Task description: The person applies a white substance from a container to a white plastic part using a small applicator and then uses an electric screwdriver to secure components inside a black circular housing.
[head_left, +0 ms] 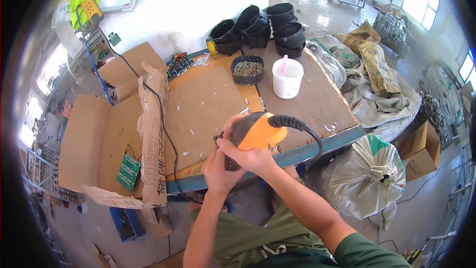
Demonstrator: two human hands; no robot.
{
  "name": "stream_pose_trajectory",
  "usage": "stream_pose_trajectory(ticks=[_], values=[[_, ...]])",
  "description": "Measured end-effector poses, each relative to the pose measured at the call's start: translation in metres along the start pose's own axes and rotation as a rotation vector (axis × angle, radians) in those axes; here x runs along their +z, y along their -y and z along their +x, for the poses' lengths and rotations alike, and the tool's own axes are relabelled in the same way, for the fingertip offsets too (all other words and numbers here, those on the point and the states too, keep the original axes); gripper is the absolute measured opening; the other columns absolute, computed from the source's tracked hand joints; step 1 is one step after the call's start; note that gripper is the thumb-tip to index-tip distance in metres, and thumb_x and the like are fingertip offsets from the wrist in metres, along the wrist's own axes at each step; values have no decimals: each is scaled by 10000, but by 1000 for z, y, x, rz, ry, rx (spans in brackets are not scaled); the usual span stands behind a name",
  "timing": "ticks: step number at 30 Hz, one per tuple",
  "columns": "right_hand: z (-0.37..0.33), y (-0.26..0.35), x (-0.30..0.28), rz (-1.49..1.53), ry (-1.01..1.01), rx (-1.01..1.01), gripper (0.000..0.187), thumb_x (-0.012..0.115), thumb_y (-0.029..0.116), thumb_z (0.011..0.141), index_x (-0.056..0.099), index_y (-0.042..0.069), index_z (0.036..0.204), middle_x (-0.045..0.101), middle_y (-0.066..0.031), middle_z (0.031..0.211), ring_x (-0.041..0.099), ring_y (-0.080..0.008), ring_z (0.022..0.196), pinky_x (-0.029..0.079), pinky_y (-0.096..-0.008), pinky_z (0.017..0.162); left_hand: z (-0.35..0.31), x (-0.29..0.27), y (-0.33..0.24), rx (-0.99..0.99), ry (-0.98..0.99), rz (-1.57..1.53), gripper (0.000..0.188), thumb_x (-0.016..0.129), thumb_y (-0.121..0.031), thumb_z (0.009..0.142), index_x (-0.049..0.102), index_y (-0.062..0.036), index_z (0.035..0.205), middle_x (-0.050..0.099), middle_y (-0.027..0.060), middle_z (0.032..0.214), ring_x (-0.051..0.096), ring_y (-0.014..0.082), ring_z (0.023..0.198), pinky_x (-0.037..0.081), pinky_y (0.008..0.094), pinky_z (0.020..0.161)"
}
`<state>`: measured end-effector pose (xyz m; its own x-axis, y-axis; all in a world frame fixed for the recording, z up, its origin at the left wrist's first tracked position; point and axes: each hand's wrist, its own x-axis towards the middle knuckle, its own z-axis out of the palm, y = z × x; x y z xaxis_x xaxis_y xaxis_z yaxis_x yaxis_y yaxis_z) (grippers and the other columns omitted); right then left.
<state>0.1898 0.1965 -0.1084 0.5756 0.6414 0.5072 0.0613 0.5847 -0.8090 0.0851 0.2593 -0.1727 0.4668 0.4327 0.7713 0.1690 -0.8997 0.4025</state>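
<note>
Over the table's front edge I hold an orange-and-black corded power tool (258, 134) in front of me. Its thick black cord leaves the rear end and curves down to the right. My right hand (250, 159) is closed round the side of the body, thumb toward the left. Against the dark lower end, my left hand (220, 171) is closed too, pressed close to the right one. Fingers partly hide the tool's working end, so its exact kind cannot be made out. Under the tool lies a flat cardboard sheet (198, 114) on the table.
An open cardboard box (119, 134) stands at left, holding a green packet (129, 171); a black cable (166, 134) runs past it. Farther back are a tray of small pieces (247, 69), a white bucket (287, 87) and black pots (289, 37). Sacks (367, 173) lie at right.
</note>
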Motion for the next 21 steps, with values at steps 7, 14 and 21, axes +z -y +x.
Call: stream_pose_trajectory(ticks=[7, 14, 21], values=[[4, -1, -2, 55, 86, -37, 255, 779, 75, 764, 639, 25, 971, 668, -28, 849, 642, -126, 763, 531, -286, 724, -8, 0, 1, -50, 38, -3, 549, 909, -259, 657, 666, -18, 1087, 724, 151, 940, 722, 335, 805, 571, 375, 709], [17, -3, -9, 116, 256, 32, 318, 780, 30, 736, 620, 54, 1010, 630, 3, 878, 611, -107, 792, 506, -290, 735, -8, 0, 1, -78, 51, 31, 508, 933, -285, 608, 695, -19, 969, 718, 130, 814, 714, 317, 724, 562, 373, 671], [31, -2, -2, 26, 399, 95, 251, 768, 76, 743, 620, 33, 940, 662, -34, 853, 600, -91, 783, 504, -287, 725, -9, -3, 0, -156, 71, 34, 461, 934, -267, 606, 710, -17, 921, 725, 122, 806, 725, 278, 721, 564, 362, 677]])
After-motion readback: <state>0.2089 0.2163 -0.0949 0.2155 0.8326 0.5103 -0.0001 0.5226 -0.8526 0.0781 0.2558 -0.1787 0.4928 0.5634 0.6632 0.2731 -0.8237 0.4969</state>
